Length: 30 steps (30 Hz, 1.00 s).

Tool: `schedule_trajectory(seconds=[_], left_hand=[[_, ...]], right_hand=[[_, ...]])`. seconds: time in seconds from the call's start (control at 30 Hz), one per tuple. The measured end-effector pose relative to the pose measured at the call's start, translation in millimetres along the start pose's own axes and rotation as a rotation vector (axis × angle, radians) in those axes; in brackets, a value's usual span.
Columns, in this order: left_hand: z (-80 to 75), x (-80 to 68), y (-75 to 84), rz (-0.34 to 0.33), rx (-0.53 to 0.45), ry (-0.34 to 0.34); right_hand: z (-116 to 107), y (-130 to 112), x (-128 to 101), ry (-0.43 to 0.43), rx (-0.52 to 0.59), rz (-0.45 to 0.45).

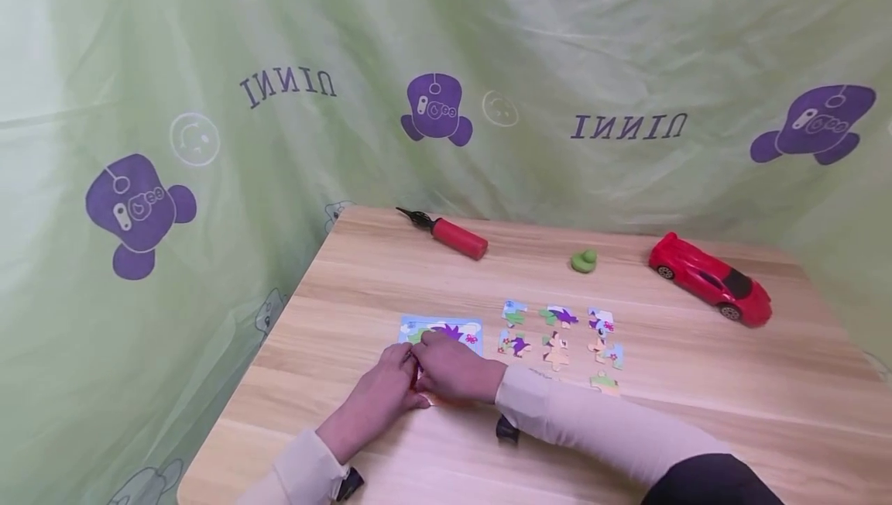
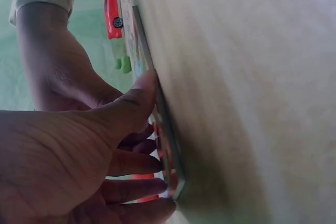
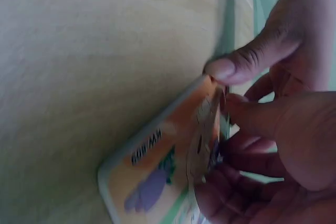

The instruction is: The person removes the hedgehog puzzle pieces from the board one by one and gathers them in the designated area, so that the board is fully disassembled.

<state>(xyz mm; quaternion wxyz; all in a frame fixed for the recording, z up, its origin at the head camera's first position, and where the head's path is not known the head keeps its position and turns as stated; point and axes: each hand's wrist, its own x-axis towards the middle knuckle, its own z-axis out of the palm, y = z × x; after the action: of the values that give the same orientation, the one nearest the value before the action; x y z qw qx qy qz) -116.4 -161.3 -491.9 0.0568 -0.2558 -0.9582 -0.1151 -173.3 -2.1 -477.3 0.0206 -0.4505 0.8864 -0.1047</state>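
1. Light-blue rimmed, the puzzle board (image 1: 442,331) lies flat on the wooden table (image 1: 362,273), near its left front part, partly covered by both hands.
2. The left hand (image 1: 379,396) meets the board's near edge; in the left wrist view its thumb (image 2: 137,100) presses along the rim while the fingers curl at the board's corner.
3. The right hand (image 1: 453,369) lies close against the left, pinching a puzzle piece (image 3: 205,135) at the board's edge between thumb and fingers.
4. Loose puzzle pieces (image 1: 557,331) lie spread in rows just right of the board.
5. Farther back are a red hand pump (image 1: 456,238), a small green duck (image 1: 584,260) and a red toy car (image 1: 711,279), well apart.
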Motion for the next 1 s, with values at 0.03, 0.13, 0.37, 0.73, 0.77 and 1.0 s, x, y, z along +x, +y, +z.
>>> schedule_trajectory(seconds=[0.03,0.13,0.37,0.73,0.77,1.0], left_hand=[[0.9,-0.2,-0.2,-0.01,-0.014,0.003],[2.7,-0.9,-0.8,-0.038,-0.03,-0.002],[2.2,-2.9,-2.8,-0.015,0.012,0.001],[-2.1,-1.2,1.3,-0.041,0.058,-0.096],[-2.7,-0.5,1.9,-0.048,0.065,-0.104],[-6.1,3.3,6.9,-0.106,0.11,-0.177]], right_hand=[[1,-2,2,0.002,-0.011,0.017],[3,-4,3,0.007,-0.034,0.048],[2,-4,-1,-0.026,-0.012,0.081],[-8,14,-19,-0.042,-0.066,0.083],[-8,15,-20,-0.045,-0.078,0.081],[-12,21,-33,-0.051,-0.051,0.102]])
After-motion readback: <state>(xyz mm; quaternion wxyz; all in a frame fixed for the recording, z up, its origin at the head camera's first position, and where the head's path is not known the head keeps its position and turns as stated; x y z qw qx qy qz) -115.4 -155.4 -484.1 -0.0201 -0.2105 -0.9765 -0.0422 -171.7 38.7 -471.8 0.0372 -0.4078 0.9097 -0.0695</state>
